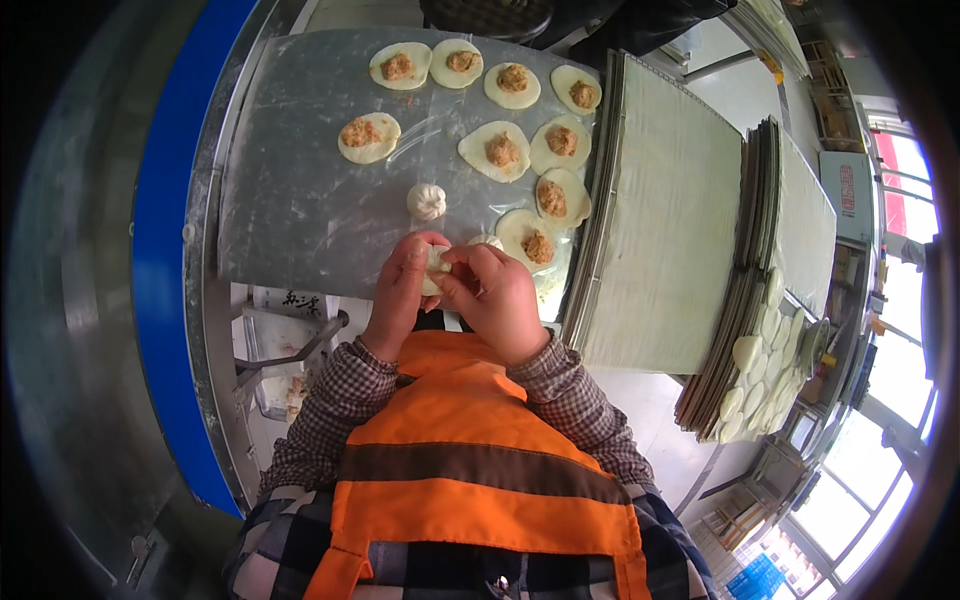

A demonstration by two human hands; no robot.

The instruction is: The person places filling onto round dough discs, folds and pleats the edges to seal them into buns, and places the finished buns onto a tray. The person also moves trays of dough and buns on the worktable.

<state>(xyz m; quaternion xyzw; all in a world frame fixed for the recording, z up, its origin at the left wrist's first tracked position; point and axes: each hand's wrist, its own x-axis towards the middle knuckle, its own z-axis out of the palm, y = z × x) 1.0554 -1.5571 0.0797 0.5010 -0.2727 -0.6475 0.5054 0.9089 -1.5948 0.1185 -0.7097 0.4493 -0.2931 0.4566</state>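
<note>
Both of my hands are close together over the near edge of the metal table (290, 190), working on one bun (436, 262). My left hand (400, 285) cups the pale dough from the left. My right hand (492, 293) pinches its edge with thumb and fingers. A pleated, closed bun (427, 202) sits on the table just beyond my hands. Another pale dough piece (487, 241) shows partly behind my right fingers. Round dough wrappers topped with meat filling, such as this filled wrapper (494, 151), lie flat across the far and right parts of the table.
Stacked cloth-covered trays (665, 220) stand right of the table. Farther right, flat dough rounds (765, 375) lie on another stack. A blue panel (185, 200) borders the left side. Below the table's left corner is a tray with scraps (275, 385). A dark round stool (488, 18) stands beyond.
</note>
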